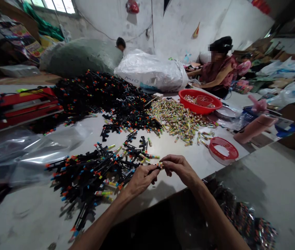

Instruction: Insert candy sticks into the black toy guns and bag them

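My left hand (142, 180) and my right hand (178, 170) meet above the white table top (178, 149), both pinching a small coloured tube (160, 165). The fingers hide most of it, and a black plastic toy piece seems to run from it towards my left hand. Just left of my left hand lies a loose heap of black toy pieces (90, 173) with coloured tips. Behind my hands spreads a much bigger black heap (103, 97). To the right of that is a pile of small striped tubes (176, 119).
A red basin (210, 104) and a small red basket (224, 148) stand at the table's right. A seated person (220, 69) works behind a white sack (150, 71). Clear plastic sheeting (30, 152) lies at the left, and a table edge runs below my right arm.
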Motion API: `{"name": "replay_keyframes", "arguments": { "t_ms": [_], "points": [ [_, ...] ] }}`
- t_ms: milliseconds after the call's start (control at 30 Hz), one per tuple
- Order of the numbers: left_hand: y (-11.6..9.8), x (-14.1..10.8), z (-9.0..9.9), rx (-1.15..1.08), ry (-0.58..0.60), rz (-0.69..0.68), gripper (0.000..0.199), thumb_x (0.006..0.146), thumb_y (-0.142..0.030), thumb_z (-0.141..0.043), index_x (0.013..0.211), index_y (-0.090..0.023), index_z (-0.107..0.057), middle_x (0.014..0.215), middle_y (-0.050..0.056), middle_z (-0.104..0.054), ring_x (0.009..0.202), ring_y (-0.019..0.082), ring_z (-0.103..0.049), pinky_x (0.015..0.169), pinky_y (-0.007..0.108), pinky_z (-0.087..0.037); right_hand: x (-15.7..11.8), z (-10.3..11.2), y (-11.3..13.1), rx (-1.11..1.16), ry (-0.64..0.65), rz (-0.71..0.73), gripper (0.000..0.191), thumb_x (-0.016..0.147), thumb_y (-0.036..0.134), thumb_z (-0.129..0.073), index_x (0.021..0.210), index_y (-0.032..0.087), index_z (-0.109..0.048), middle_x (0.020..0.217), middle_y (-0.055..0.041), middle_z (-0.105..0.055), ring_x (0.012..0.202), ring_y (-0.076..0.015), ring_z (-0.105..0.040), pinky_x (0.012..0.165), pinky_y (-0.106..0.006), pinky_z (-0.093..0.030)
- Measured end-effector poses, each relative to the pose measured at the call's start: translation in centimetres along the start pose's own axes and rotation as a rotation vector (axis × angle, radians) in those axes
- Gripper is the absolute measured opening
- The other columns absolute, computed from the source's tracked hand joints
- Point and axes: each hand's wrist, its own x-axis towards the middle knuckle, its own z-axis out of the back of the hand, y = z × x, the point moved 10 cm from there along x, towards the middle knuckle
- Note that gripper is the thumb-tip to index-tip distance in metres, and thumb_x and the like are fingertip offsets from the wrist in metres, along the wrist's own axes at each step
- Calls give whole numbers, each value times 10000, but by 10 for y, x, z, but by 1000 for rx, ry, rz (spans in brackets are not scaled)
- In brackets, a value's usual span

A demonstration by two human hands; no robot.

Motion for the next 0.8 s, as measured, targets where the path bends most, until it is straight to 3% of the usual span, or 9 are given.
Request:
{"name": "replay_keyframes", "arguments": {
  "t_ms": [200,367,500,600,700,800],
  "points": [
    [-15,-10,1,140,-8,-46,310,870,-316,-385,717,-162,-606,576,-28,-531,543,85,-484,540,197,-324,-7,-8,8,-100,107,-10,222,741,339,-649,792,128,-692,549,13,-548,489,-88,-473,495,-233,-371],
    [-12,-14,-5,220,45,-41,298,865,-302,-388,770,-164,-635,570,-24,-542,527,91,-473,544,210,-314,-11,-11,8,-216,170,-41,268,737,374,-651,841,133,-707,556,25,-512,442,-68,-449,433,-209,-332],
    [5,-16,-10,89,86,40,324,858,-341,-398,699,-150,-606,543,-20,-537,505,91,-479,528,209,-329,-14,-17,1,-320,232,-58,302,746,408,-638,879,148,-713,606,24,-510,447,-49,-409,412,-188,-317],
    [10,-20,-11,-37,159,94,359,860,-380,-392,679,-145,-595,543,-18,-550,508,90,-497,531,203,-354,-10,-23,-3,-383,346,-73,315,736,428,-644,865,149,-714,625,18,-532,481,-54,-411,426,-181,-318],
    [4,-15,14,138,101,89,345,854,-401,-407,754,-165,-637,619,-12,-591,584,107,-530,570,213,-375,16,-22,1,-435,388,-38,367,773,457,-592,915,135,-694,689,-10,-597,589,-94,-501,519,-198,-382],
    [-5,6,55,540,-75,80,295,822,-433,-473,881,-220,-668,843,15,-645,806,168,-575,721,268,-407,71,6,5,-758,74,-7,427,886,455,-390,1031,139,-639,879,-50,-647,718,-130,-575,593,-214,-407]
  ]
}}
